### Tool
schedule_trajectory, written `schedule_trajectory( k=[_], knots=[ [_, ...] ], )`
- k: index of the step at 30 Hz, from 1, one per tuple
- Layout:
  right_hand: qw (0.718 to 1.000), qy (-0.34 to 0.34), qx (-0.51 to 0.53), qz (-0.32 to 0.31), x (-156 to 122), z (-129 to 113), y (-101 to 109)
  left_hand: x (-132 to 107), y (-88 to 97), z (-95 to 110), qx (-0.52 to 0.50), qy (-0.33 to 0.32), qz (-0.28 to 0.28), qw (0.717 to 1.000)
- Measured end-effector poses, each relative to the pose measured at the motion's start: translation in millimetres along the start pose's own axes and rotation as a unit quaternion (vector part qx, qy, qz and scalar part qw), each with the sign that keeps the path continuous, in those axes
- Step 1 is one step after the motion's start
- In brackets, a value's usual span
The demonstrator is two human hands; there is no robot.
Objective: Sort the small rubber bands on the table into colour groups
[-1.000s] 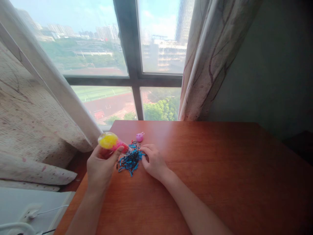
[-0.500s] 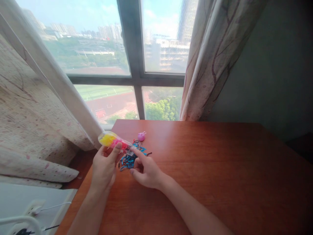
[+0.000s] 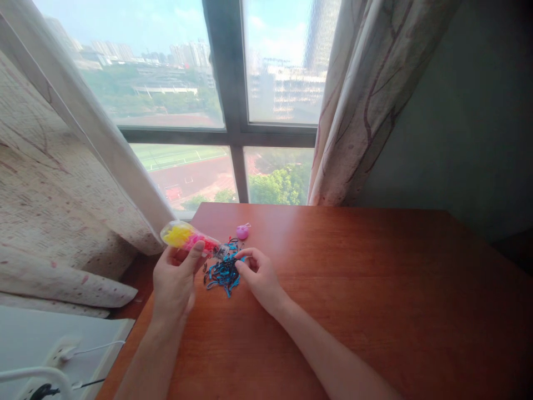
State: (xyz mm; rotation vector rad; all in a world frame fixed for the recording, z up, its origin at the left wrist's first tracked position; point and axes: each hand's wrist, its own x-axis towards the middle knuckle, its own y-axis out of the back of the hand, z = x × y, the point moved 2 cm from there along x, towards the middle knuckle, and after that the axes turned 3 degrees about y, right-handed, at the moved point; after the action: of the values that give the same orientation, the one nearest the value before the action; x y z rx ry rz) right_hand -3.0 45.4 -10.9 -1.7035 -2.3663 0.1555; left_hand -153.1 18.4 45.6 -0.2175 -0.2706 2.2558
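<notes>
Clear bottle [image 3: 189, 239]: held above the table's near-left part, tilted, rounded end up and to the left, narrow end down and to the right by the pile. Contents seen through the wall: yellow at the rounded end, then pink, then red, with some dark bits near the narrow end. Whether the narrow end touches the pile: cannot tell.

Left hand [image 3: 174, 280]: grasping the bottle, thumb across the near side, fingers wrapped behind and below.

Loose bands [image 3: 225, 276]: blue and black, tangled in a heap on the table, beneath and just beside the narrow end. A few stray ends stick out around the edge.

Right hand [image 3: 261, 276]: thumb and forefinger drawn close together at the right side of the heap, other fingers curled. Whether a band is pinched between the tips: cannot tell.

Pink piece [image 3: 242, 232]: small, round, thin loop on top; sits on the table beyond the heap, apart from both hands.

Table [image 3: 341, 294]: reddish-brown wood. Behind it, window [image 3: 235, 100], patterned curtain on the left [image 3: 58, 150], another on the right [image 3: 353, 122]. Lower left: wall socket [image 3: 62, 354] with a white cable.
</notes>
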Motion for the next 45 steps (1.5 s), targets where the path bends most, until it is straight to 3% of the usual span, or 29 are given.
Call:
schedule_trajectory(
  k=[2,6,19,27,30,36,39,45],
  knots=[
    [0.999,0.007,-0.023,0.023,1,2,0,-2,-2.1,-2,0.007,0.000,-0.018,1.000],
    [0.999,0.003,-0.036,0.004,2,6,-1,-7,-5.8,-8,0.070,-0.022,-0.061,0.995],
    [0.994,-0.043,-0.100,0.019,8,19,3,-18,-14.3,3,0.172,-0.055,-0.045,0.983],
    [0.989,-0.007,-0.149,0.022,7,15,5,-9,-4.5,-1,0.175,-0.067,-0.045,0.981],
    [0.974,0.032,-0.225,0.007,5,6,7,-4,1.1,-7,0.148,-0.063,-0.044,0.986],
    [0.915,0.091,-0.392,-0.029,1,-9,8,2,4.2,-11,0.083,-0.083,-0.029,0.993],
    [0.910,0.088,-0.405,-0.033,0,-7,8,2,2.7,-8,0.066,-0.094,-0.016,0.993],
    [0.904,0.090,-0.418,-0.020,2,-4,15,-1,3.3,-2,0.156,-0.152,0.003,0.976]
  ],
)
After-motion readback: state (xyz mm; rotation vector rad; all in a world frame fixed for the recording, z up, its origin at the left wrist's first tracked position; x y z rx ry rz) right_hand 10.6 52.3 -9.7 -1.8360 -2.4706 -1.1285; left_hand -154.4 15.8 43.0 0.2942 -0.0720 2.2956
